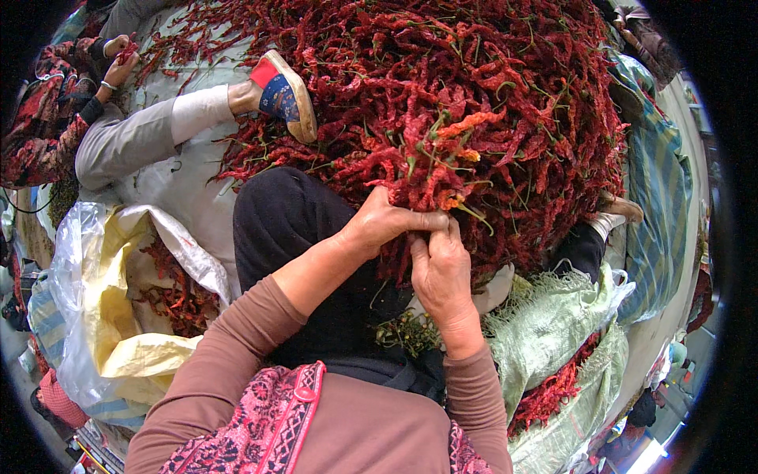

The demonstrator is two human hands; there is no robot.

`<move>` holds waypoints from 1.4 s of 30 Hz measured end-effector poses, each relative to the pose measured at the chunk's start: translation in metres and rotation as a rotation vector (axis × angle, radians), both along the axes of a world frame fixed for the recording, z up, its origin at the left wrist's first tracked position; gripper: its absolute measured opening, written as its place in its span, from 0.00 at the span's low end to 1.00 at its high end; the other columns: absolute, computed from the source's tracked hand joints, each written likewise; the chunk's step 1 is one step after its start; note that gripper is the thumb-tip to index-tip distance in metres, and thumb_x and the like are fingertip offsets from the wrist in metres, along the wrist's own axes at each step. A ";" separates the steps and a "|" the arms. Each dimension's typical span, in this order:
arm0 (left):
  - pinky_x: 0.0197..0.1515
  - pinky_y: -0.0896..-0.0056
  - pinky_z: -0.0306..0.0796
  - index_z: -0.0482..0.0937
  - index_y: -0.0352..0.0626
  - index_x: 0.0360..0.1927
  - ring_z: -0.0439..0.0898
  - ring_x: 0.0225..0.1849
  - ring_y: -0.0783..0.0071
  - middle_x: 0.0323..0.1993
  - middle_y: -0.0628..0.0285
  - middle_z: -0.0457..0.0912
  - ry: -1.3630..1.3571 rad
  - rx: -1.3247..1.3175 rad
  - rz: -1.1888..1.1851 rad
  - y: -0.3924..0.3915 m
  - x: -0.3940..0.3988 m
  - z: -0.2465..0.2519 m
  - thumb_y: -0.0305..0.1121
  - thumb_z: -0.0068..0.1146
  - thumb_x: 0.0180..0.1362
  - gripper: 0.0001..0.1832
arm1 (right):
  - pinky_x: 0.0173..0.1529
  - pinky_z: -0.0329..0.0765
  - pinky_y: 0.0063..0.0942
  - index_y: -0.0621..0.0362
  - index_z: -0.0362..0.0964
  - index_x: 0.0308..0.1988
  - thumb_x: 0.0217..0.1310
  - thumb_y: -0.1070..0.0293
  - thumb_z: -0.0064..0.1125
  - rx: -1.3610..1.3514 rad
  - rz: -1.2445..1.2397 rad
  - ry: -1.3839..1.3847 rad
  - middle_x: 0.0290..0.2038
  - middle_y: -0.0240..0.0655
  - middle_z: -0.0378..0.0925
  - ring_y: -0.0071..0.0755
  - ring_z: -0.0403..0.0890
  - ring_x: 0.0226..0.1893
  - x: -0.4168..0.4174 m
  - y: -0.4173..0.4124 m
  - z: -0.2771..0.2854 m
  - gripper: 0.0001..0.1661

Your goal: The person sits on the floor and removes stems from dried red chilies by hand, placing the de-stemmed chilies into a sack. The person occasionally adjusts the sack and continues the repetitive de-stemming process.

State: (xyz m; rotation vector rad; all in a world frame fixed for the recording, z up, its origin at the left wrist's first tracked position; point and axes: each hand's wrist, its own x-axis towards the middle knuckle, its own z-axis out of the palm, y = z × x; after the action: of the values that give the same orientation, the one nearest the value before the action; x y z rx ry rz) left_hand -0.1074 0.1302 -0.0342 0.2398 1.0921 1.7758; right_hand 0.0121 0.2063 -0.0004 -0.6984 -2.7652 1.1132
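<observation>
A bunch of wrinkled red chili peppers [408, 169] with green stems is held in my left hand [379, 225], its thumb laid across them. Fingers bent, my right hand [443, 269] meets the left at the lower end of the bunch. Whether a pepper or stem is pinched in the right fingers is hidden. Both hands are above my dark-trousered lap [296, 219]. Right in front rises a large heap of red chili peppers [474, 71]. A small clump of green stems [408, 335] lies below my right hand.
On the left, a plastic-lined sack [112, 284] gapes open with red chilies [183, 302] inside. A pale green woven sack [533, 332] at right also holds chilies [553, 394]. Another person's leg and shoe [284, 103] reach the heap; that person's hands [121, 65] hold chilies. A bare foot [622, 207] shows at right.
</observation>
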 end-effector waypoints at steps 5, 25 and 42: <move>0.47 0.69 0.74 0.80 0.37 0.45 0.80 0.40 0.75 0.40 0.66 0.83 -0.044 -0.105 0.110 0.003 0.002 -0.008 0.20 0.65 0.50 0.17 | 0.37 0.81 0.40 0.67 0.65 0.56 0.57 0.71 0.62 0.215 0.126 0.081 0.53 0.55 0.69 0.58 0.81 0.39 0.011 -0.004 0.019 0.28; 0.54 0.69 0.72 0.78 0.38 0.51 0.80 0.45 0.75 0.46 0.64 0.83 -0.110 0.004 -0.014 0.000 0.000 -0.009 0.21 0.69 0.48 0.24 | 0.34 0.75 0.36 0.63 0.74 0.34 0.57 0.79 0.60 0.034 -0.164 0.264 0.29 0.45 0.76 0.51 0.79 0.29 0.004 0.019 0.004 0.03; 0.45 0.74 0.74 0.80 0.37 0.43 0.79 0.40 0.80 0.39 0.69 0.82 0.186 -0.070 0.132 0.001 0.010 -0.018 0.15 0.61 0.43 0.20 | 0.29 0.73 0.33 0.66 0.73 0.28 0.53 0.78 0.57 -0.104 -0.091 0.127 0.23 0.44 0.77 0.45 0.79 0.23 0.001 0.022 0.001 0.02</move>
State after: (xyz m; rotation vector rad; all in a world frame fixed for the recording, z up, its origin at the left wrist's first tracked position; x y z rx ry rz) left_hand -0.0977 0.1308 -0.0520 0.3003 1.3265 1.8562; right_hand 0.0133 0.2287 0.0010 -0.7294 -2.5595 1.2435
